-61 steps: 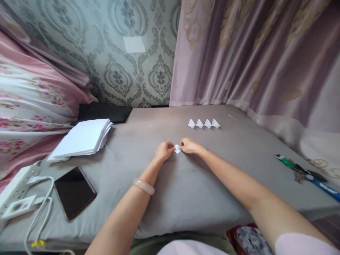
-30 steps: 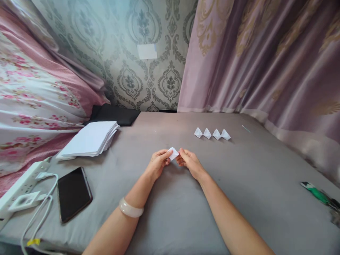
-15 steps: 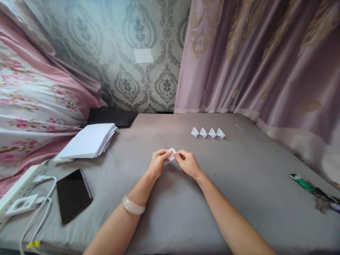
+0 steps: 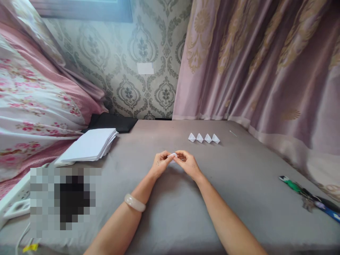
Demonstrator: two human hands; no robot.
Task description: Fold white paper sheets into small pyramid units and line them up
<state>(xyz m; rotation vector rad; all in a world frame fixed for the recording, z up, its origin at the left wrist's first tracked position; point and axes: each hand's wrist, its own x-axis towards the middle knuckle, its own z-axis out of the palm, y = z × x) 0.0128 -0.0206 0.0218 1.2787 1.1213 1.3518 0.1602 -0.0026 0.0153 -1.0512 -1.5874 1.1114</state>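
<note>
Your left hand (image 4: 159, 165) and right hand (image 4: 187, 163) pinch small folded white paper piece (image 4: 172, 155) between fingertips, raised just above grey bed sheet (image 4: 239, 177). Four folded paper triangles (image 4: 204, 138) lined up beyond.

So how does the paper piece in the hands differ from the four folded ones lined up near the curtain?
The paper piece is pinched between the left hand and right hand, above the grey cover; the four folded pieces lie on it, untouched. The held one is mostly hidden by fingertips, so its shape is unclear; the four show plain triangles. All are small and white.
</note>
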